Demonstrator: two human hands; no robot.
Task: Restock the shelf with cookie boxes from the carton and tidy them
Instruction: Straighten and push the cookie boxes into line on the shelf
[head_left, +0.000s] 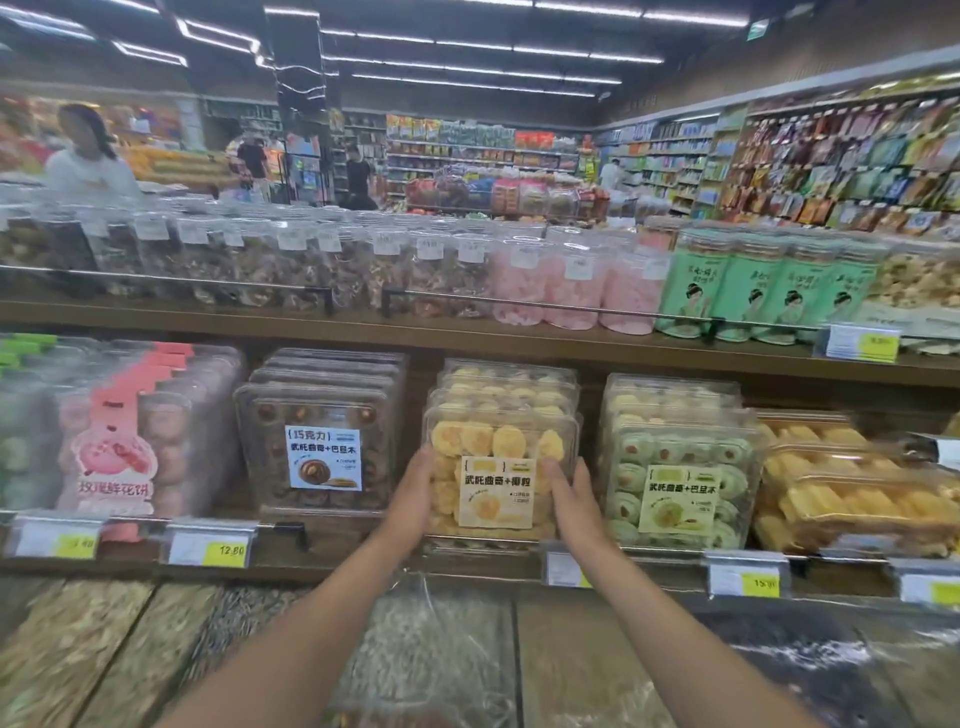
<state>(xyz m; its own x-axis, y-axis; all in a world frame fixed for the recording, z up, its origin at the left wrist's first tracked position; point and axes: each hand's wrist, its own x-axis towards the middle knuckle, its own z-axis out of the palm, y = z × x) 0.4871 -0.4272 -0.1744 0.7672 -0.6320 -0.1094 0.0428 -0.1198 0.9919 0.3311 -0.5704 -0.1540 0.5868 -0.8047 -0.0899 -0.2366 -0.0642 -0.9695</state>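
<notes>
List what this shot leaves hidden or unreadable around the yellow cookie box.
- Carton: nowhere in the head view.
- Price tag under the yellow cookie box: head view, partly covered by the right hand and its wrist.
- Left hand: head view, fingertips lost behind the box's side.
- Far-left price tag: head view, digits blurred.
</notes>
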